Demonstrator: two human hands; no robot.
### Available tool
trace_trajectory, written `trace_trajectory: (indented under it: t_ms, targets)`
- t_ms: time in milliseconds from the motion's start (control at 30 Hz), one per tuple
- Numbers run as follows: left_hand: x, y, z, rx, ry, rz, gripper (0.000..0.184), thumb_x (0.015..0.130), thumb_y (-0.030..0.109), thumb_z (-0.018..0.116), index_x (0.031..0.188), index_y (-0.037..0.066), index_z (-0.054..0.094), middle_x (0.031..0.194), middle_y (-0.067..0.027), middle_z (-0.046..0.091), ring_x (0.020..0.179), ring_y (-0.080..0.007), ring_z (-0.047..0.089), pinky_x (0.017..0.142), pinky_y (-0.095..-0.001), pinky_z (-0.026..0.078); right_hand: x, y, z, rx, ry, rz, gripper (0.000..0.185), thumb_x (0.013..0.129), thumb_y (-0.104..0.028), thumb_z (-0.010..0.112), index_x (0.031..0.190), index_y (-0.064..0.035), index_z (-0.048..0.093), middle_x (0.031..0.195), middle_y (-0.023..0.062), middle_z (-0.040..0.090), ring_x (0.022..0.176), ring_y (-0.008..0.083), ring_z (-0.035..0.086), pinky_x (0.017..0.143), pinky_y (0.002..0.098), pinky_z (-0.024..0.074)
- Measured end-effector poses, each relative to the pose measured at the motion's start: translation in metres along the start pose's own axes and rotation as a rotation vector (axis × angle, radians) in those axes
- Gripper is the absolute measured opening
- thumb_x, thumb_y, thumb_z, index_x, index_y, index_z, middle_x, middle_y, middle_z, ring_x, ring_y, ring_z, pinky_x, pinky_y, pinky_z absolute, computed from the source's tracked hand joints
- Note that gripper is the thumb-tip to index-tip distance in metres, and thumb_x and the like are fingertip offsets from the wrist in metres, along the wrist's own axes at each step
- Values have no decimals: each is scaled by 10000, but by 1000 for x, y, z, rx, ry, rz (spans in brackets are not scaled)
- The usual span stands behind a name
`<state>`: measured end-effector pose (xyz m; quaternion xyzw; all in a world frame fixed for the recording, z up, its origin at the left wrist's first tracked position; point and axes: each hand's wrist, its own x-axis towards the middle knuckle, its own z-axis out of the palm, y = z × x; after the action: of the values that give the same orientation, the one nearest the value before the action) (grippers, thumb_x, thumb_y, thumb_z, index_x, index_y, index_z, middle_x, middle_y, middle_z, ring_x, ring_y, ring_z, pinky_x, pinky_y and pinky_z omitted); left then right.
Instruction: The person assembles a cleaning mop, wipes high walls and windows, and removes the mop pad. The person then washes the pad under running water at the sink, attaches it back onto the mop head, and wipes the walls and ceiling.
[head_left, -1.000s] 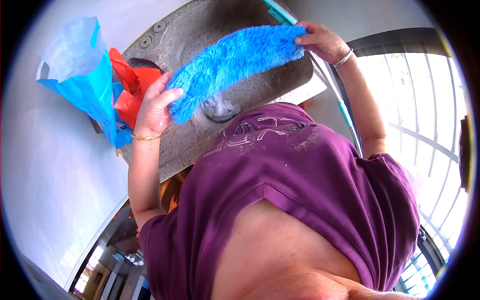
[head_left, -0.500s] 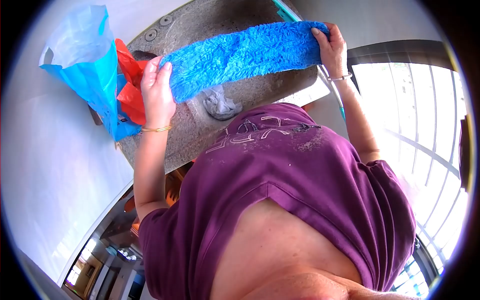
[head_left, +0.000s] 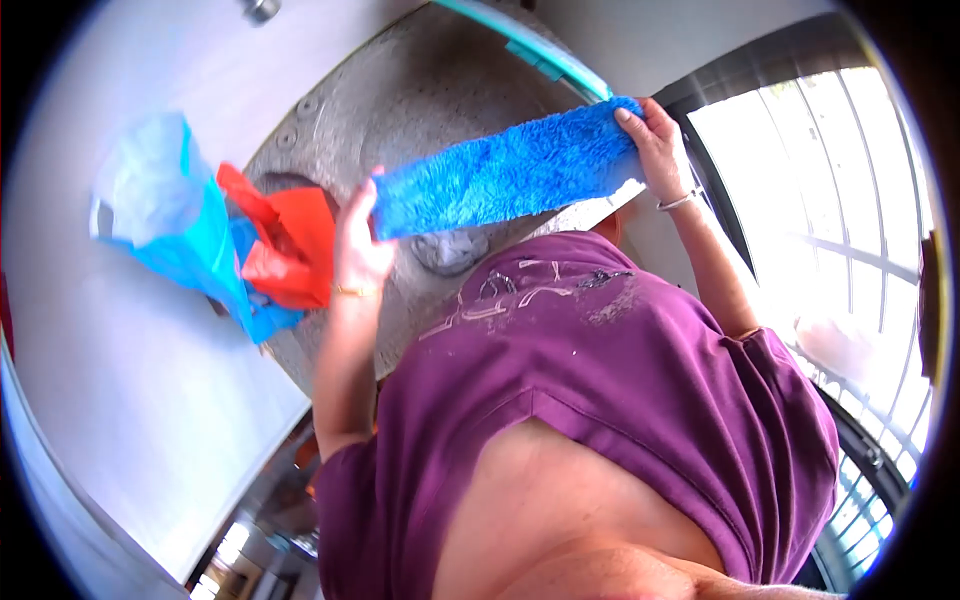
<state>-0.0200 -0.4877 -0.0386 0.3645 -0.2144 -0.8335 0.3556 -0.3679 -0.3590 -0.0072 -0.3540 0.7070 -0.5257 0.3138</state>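
A long, fluffy blue mop pad (head_left: 510, 168) is stretched between my two hands above a stone sink. Its left end is in my left hand (head_left: 360, 245), slightly blurred, with the fingers closed at the edge. My right hand (head_left: 660, 150) pinches the other end, thumb on top. Below the pad, a crumpled grey cloth (head_left: 450, 252) lies in the sink (head_left: 385, 100). Behind the pad's right end runs a teal bar (head_left: 540, 55) with a clip-like part; what it belongs to is cut off by the frame.
Left of the sink stand an open blue bag (head_left: 175, 225) and a red bag (head_left: 300, 240), close to my left forearm. A metal fitting (head_left: 262, 8) sticks out at the top. A barred window (head_left: 820, 190) is on the right.
My left hand has moved right and down, nearer my right hand, so the pad looks shorter and straighter. The view has shifted, showing more of the teal bar and the red bag.
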Motion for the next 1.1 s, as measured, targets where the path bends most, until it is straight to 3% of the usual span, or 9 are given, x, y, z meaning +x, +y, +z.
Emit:
trace_trajectory:
  t_ms: [67,200,400,667,800,900,967,1067,1100]
  targets:
    - [-7,-13,10,47,-55,-17,427,855,82,500,1264,17,399,1186,-138,513,1097,-264,507,947,-416,407,-5,-7,-7,-10,-33,33,293,889,-269,588,1006,-1,582,781,14,592,733,73,541,684,224,446]
    - [6,-17,13,102,-88,5,453,822,0,464,1268,29,395,1159,-121,515,1070,-242,508,943,-385,411,-11,-19,-17,-24,-15,66,282,904,-271,557,1020,-15,580,823,31,589,773,88,543,717,251,451]
    - [57,22,70,565,-15,335,457,782,-99,503,1222,18,458,1021,-88,581,917,-166,567,827,-285,467,-1,10,-37,62,215,22,264,910,-208,549,1029,27,567,849,30,590,785,76,527,731,230,447]
    - [207,69,170,1191,-2,726,329,725,33,673,1032,-56,595,922,-129,660,846,-150,608,769,-261,476,64,43,-47,507,343,126,278,880,-169,577,1064,39,567,871,59,614,745,90,556,682,223,471]
    - [299,81,184,1255,-157,574,346,745,43,670,1068,-46,580,1010,-132,634,899,-199,593,803,-305,463,107,55,-51,603,418,183,282,870,-135,587,1083,47,561,890,87,626,754,120,587,673,240,490]
    - [327,81,197,1576,-16,590,353,751,68,655,1079,-34,573,1000,-135,642,909,-208,592,789,-331,459,123,58,-40,643,457,222,287,861,-99,589,1100,55,549,910,110,629,755,161,604,690,273,504]
    - [335,79,202,1830,17,679,413,697,204,696,1066,42,604,947,-200,647,886,-319,621,766,-397,461,132,68,-37,618,469,255,282,856,-93,594,1089,58,547,905,120,627,745,183,609,699,288,507]
    - [378,73,189,2056,77,828,449,699,212,692,1106,60,580,973,-211,635,913,-331,617,775,-401,462,140,84,-34,633,448,321,269,852,-93,598,1070,57,550,893,126,625,746,187,612,693,292,509]
    - [392,77,186,2019,55,590,491,717,278,693,1136,62,556,1015,-198,631,920,-323,619,775,-400,468,142,87,-33,648,445,366,254,853,-90,596,1055,56,550,881,129,624,736,193,616,648,303,520]
